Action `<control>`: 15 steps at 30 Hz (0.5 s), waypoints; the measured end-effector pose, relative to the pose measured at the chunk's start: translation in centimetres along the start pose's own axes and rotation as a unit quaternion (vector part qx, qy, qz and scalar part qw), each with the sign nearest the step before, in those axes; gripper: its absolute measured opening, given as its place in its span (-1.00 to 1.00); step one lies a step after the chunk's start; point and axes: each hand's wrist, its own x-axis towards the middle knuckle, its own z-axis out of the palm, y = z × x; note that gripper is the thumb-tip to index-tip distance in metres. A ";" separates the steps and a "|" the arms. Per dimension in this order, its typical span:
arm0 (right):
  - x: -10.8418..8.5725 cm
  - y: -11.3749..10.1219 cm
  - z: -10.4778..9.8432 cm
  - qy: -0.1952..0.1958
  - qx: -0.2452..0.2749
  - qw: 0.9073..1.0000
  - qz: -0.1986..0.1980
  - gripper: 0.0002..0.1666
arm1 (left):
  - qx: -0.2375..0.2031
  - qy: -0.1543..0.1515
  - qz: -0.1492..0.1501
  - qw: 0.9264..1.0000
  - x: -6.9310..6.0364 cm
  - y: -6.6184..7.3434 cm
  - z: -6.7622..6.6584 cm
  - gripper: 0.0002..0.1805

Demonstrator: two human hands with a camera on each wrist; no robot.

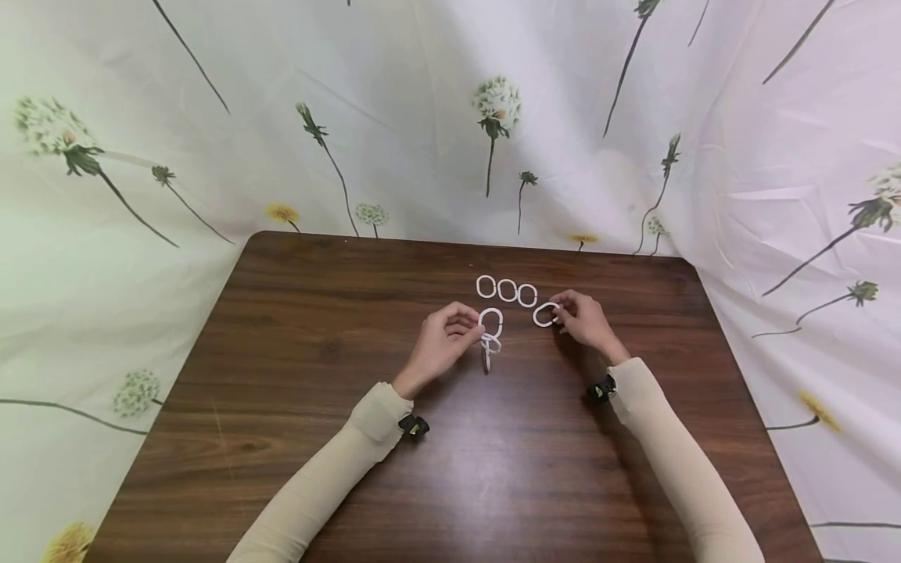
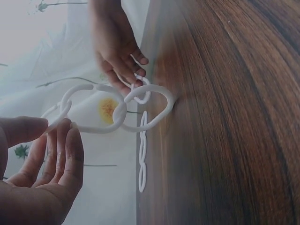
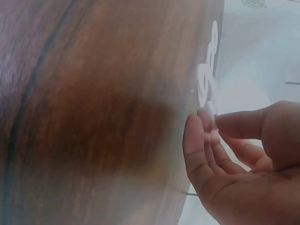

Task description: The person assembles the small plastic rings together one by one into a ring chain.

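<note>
Chain and lone link: both hands pinching white plastic.
Left hand point(image 1: 443, 341) fingers are pinching a three-link chain point(image 2: 120, 115) by one end, seemingly leaving the other links free; I can't tell if the lowest is touching the desk point(image 1: 493, 469). Right hand point(image 1: 586, 319) fingers are pinching a single link point(image 1: 536, 315) by its right end. Three loose links point(image 1: 517, 292) are lying rowed on the far side, presumably for reach.
</note>
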 end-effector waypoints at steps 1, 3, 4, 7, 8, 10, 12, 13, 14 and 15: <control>0.0 -0.1 0.0 0.004 0.003 1.000 -0.005 -0.73 | 0.001 0.000 0.000 1.000 0.1 0.0 0.0 -0.79; 0.0 -0.4 -0.1 0.010 0.008 1.000 -0.014 -0.73 | 0.003 -0.001 0.002 1.000 0.2 0.1 -0.1 -0.79; 0.0 -0.5 -0.1 0.012 0.011 1.000 -0.017 -0.73 | 0.002 -0.001 0.003 1.000 0.2 0.1 -0.1 -0.79; -0.1 -0.9 -0.2 0.018 0.018 0.999 -0.024 -0.73 | -0.001 -0.001 0.006 1.000 0.3 0.2 -0.1 -0.78; -0.2 -1.0 -0.2 0.018 0.020 0.999 -0.025 -0.74 | -0.001 -0.001 0.005 1.000 0.3 0.2 -0.2 -0.78; -0.5 -1.2 -0.1 0.018 0.030 0.999 -0.031 -0.73 | -0.004 -0.001 0.003 1.000 0.2 0.3 -0.2 -0.79; -0.8 -1.4 -0.1 0.015 0.034 0.999 -0.038 -0.73 | -0.005 0.000 0.003 1.000 0.2 0.2 -0.3 -0.78; -0.9 -1.5 -0.1 0.013 0.032 0.999 -0.042 -0.73 | -0.004 0.000 0.003 1.000 0.2 0.2 -0.3 -0.78; -1.1 -1.7 -0.1 0.011 0.031 0.998 -0.046 -0.73 | -0.004 0.002 0.001 1.000 0.2 0.2 -0.4 -0.78; -1.2 -1.9 -0.1 0.009 0.032 0.998 -0.053 -0.73 | -0.003 0.003 0.002 1.000 0.2 0.2 -0.4 -0.78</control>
